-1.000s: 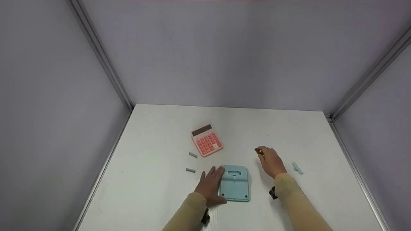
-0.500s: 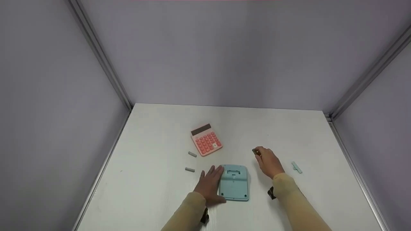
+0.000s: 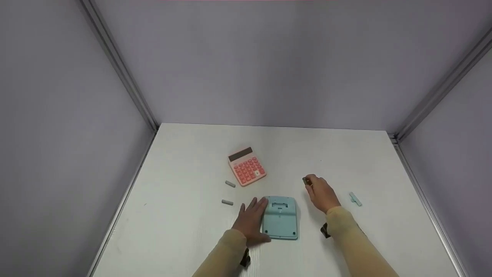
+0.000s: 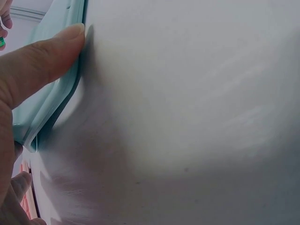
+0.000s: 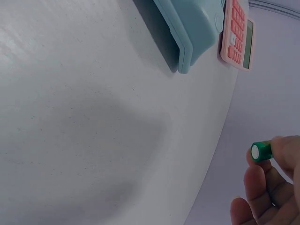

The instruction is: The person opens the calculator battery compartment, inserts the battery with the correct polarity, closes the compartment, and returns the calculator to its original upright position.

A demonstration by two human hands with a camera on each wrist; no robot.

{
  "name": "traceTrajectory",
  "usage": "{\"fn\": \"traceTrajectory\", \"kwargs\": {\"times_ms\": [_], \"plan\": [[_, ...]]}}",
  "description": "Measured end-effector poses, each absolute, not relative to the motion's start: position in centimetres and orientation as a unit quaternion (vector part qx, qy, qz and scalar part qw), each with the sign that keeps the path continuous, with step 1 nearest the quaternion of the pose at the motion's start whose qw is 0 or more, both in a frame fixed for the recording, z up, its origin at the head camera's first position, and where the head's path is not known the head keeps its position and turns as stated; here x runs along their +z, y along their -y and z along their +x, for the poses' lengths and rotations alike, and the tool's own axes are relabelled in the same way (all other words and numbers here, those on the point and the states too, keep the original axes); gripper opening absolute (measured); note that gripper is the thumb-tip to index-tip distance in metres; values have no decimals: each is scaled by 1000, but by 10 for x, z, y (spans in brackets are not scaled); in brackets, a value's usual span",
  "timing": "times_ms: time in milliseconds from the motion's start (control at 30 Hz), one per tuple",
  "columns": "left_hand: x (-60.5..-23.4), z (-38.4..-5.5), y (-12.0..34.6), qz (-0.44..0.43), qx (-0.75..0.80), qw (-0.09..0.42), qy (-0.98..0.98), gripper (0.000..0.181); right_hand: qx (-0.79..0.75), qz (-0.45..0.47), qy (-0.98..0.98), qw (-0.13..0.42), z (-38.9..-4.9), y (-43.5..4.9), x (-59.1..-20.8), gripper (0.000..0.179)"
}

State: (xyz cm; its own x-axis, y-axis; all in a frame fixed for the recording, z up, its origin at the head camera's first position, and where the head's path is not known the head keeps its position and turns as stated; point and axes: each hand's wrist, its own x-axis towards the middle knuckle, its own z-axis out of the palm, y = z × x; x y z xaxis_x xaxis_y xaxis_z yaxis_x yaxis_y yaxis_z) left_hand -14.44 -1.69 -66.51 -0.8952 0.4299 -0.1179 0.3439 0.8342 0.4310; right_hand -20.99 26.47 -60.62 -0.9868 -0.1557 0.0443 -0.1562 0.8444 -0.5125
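Note:
A light-blue calculator [image 3: 280,225] lies face down on the white table, its battery slot [image 3: 280,206] uncovered near the far end. With fingers spread, my left hand [image 3: 250,223] rests along its left side. In the left wrist view the thumb [image 4: 61,44] presses against the near edge. To the calculator's right, my right hand [image 3: 322,194] is raised over the table and pinches a small green battery [image 5: 260,151] between thumb and index finger. The battery's flat pale end shows in the right wrist view. Further right lies a light-blue battery cover [image 3: 355,199].
Behind the blue calculator, to the left, a pink calculator [image 3: 247,167] lies face up at an angle. Two small grey cylinders [image 3: 230,184] lie left of it and nearer. Grey walls [image 3: 269,69] enclose the table's back and sides.
My right hand has shifted slightly left with the battery, then stays about still. The left hand keeps its place on the blue calculator.

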Motion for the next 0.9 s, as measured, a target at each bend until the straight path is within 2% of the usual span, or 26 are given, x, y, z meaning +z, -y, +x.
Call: {"fn": "traceTrajectory", "kwargs": {"times_ms": [100,333,733,833,900], "plan": [[-665,-144,17,203,209,102,-951,128,274,78,958,-5,-209,-263,-605,27],[-666,-144,17,204,205,104,-952,127,266,117,956,27,-210,-260,-607,21],[-666,-144,19,205,212,100,-950,127,289,165,938,100,-210,-254,-605,50],[-666,-144,19,206,212,100,-950,128,282,173,937,115,-210,-253,-604,51],[-666,-144,19,205,211,102,-950,128,275,179,936,128,-210,-253,-605,44]]}}
